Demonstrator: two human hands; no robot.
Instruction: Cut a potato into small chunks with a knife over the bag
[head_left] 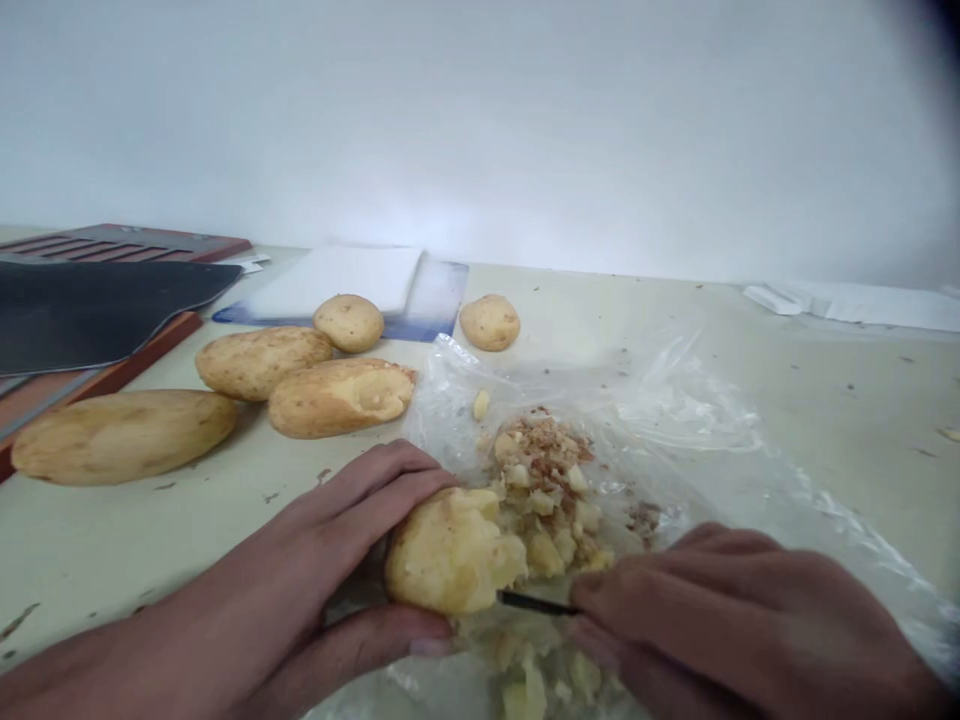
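The left hand [300, 560] is cupping a peeled boiled potato [450, 552] – fingers curled over it, thumb beneath – while the right hand [720, 620], nearly closed, is gripping a slim black utensil [536, 602] against it. Both are hovering over a clear plastic bag [675, 440] holding crumbled potato [544, 490], with unpeeled potatoes [337, 398] lying beside it on the pale table [112, 560].

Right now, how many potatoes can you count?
6. One potato is in the left hand. Five lie on the table: a big one far left, three grouped beside it, and one behind the plastic bag.
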